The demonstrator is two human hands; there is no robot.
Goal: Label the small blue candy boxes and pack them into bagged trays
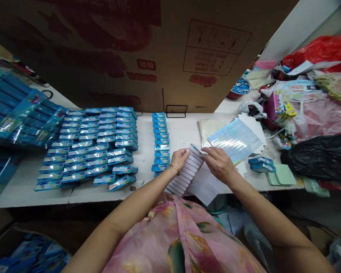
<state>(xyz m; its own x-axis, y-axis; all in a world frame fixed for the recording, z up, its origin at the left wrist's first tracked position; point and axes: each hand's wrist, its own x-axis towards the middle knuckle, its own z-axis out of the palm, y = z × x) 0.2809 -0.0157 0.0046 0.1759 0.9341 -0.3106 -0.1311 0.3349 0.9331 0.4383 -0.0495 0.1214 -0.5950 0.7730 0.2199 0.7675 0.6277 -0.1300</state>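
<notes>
Segmented white card strip (184,172) held between a worker's left hand (180,159) and right hand (219,163) at a white-topped workbench (182,132). The strip's long axis runs from near left to far right, and its far end, edged with a holographic sheen, rises just past the fingertips. The right hand is nearer that far end, its right fingers (207,153) closed in a pinch on the tip, while the left fingers (183,153) curl against the strip's far-left edge, gripping rather than clenched into a fist. A loose white paper sheet (204,185) lies under and beside the strip. Just right of the hands rests an iridescent holographic sheet (234,140). Rows of blue tins (88,151) cover the left of the bench, with a single column of blue tins (160,140) standing just left of the worker's hands. Two more blue tins (261,165) sit toward the right, near green pads (281,175). A gold bangle (174,168) circles the left wrist, above a pink floral blouse (173,242). A black plastic bag (321,157) and red plastic bag (321,53) crowd the far right.
</notes>
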